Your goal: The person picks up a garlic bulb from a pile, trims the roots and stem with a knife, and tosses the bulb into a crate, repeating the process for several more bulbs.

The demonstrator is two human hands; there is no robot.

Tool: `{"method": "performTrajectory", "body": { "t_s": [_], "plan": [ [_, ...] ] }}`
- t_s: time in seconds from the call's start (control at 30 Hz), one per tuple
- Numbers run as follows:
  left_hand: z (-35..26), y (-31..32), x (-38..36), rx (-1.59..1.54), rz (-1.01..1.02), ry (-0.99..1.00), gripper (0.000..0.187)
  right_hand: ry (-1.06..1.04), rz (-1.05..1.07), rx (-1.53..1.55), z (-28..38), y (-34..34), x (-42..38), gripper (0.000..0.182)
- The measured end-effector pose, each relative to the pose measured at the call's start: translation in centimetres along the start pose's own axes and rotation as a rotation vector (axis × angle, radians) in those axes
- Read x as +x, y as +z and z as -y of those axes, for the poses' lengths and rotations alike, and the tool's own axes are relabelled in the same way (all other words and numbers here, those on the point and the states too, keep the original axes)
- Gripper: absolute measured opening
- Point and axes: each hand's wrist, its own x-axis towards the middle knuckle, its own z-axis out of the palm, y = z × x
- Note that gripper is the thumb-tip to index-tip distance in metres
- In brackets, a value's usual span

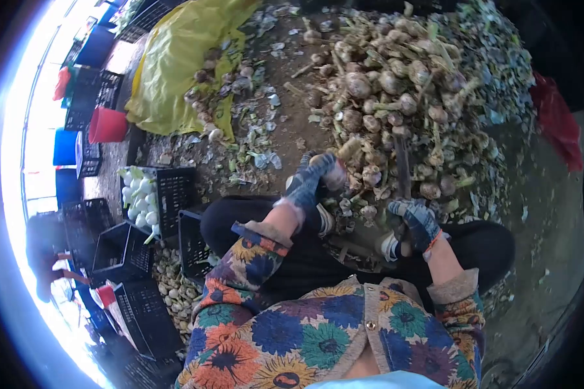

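Observation:
My left hand (315,178), in a blue and white work glove, is closed at the near edge of a large heap of garlic (389,84). A thick pale garlic stem (349,150) sticks up past its fingers; the bulb is mostly hidden by the glove. In a matching glove, my right hand (416,220) grips a knife by its handle. The knife's long dark blade (403,165) points away from me over the heap. Loose bulbs with roots and cut stems lie around both hands.
To the left, a black crate (175,201) holds peeled white bulbs beside more dark crates (120,249). A yellow plastic sheet (169,71), a red bucket (108,125) and a red bag (557,123) lie farther off. Garlic skins (499,71) litter the ground. Another person's arm (68,275) shows at far left.

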Motion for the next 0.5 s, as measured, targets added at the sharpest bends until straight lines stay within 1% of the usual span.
{"method": "performTrajectory", "body": {
  "t_s": [0.07,0.13,0.2,0.23,0.27,0.33,0.37,0.4,0.43,0.47,0.5],
  "plan": [
    [0.3,-2.1,0.7,-0.215,-0.361,-0.089,0.036,0.043,-0.02,0.053,-1.3,0.2,1.1,0.016],
    [-1.6,0.7,1.2,-0.126,-0.886,-0.145,0.031,0.062,0.014,0.059,-1.0,1.1,1.3,0.018],
    [-1.6,-3.8,2.3,-0.301,-0.723,-0.152,0.014,0.108,-0.016,0.067,-0.9,1.6,0.9,0.02],
    [-3.9,-5.2,2.9,-0.227,-0.645,-0.008,0.011,0.01,-0.024,-0.015,-1.9,1.2,1.7,0.024],
    [-6.2,-6.5,3.4,-0.165,-0.569,0.14,0.009,0.002,-0.027,-0.095,-2.2,0.7,2.0,0.024],
    [-13.5,-11.9,5.7,0.256,-0.395,0.555,0.009,-0.013,-0.032,-0.25,-2.3,-0.1,2.5,0.024],
    [-14.8,-7.3,4.9,-0.019,-0.642,0.605,0.011,-0.049,-0.02,-0.231,-2.4,-0.2,2.5,0.024],
    [-16.2,-2.4,4.0,-0.283,-0.886,0.7,0.013,-0.088,-0.009,-0.214,-2.5,-0.3,2.6,0.024],
    [-16.0,-2.3,5.4,0.24,-0.946,0.611,0.018,-0.131,0.001,-0.196,-2.4,-0.4,2.7,0.025],
    [-15.8,-2.8,6.9,0.762,-0.962,0.498,0.024,-0.143,0.01,-0.214,-2.4,-0.2,2.9,0.021],
    [-15.5,-3.5,8.6,1.28,-0.931,0.36,0.03,-0.155,0.016,-0.231,-2.4,0.0,3.1,0.018]
  ]
}}
